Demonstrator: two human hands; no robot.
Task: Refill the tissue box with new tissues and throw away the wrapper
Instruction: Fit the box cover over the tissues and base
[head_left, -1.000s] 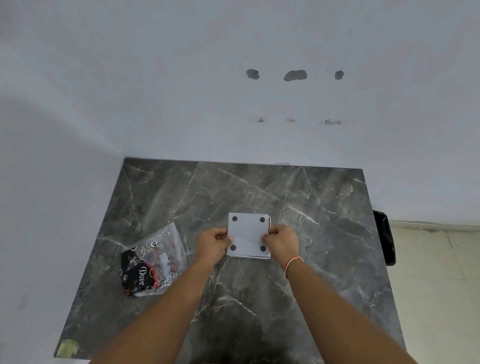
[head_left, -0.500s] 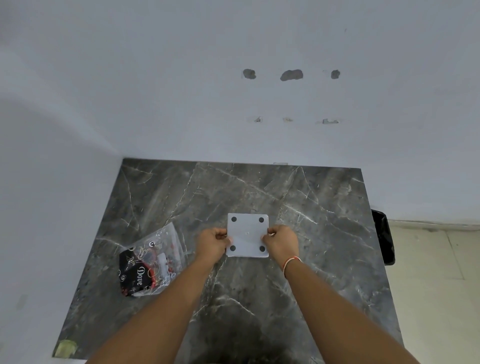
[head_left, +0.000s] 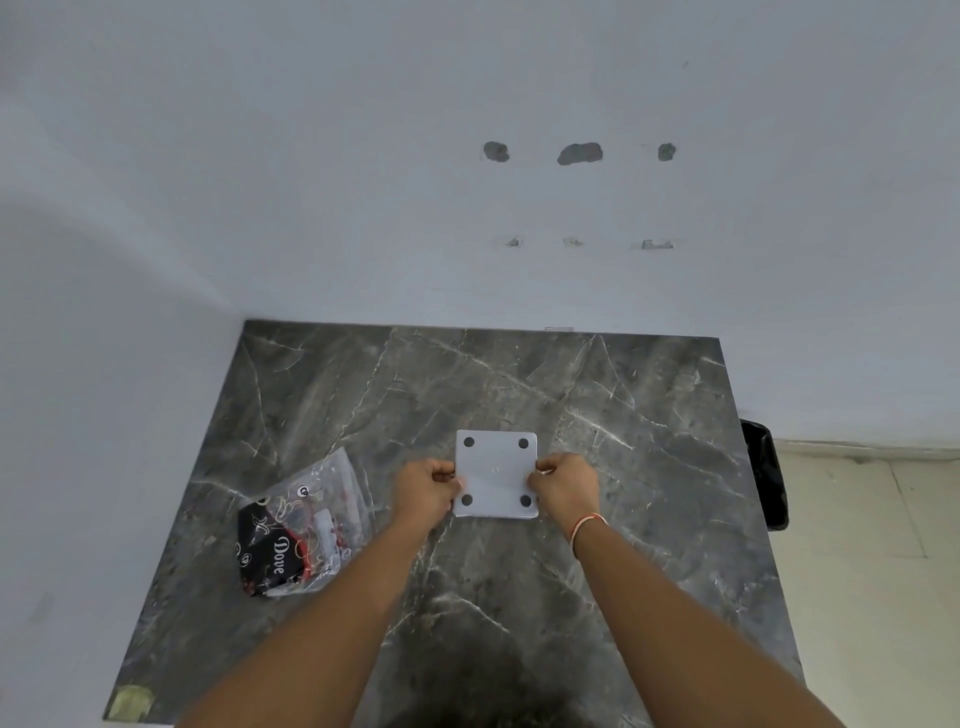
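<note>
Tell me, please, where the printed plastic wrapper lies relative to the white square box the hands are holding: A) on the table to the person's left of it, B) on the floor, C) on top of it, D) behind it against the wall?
A: the wrapper lies flat on the table, left of the white box and apart from it.

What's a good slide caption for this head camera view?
Both hands, left and right, grip a white square box on the marble table.

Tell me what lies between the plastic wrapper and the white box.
In the head view, only the left hand, gripping the white box at its left edge, and bare marble table separate it from the plastic wrapper.
</note>
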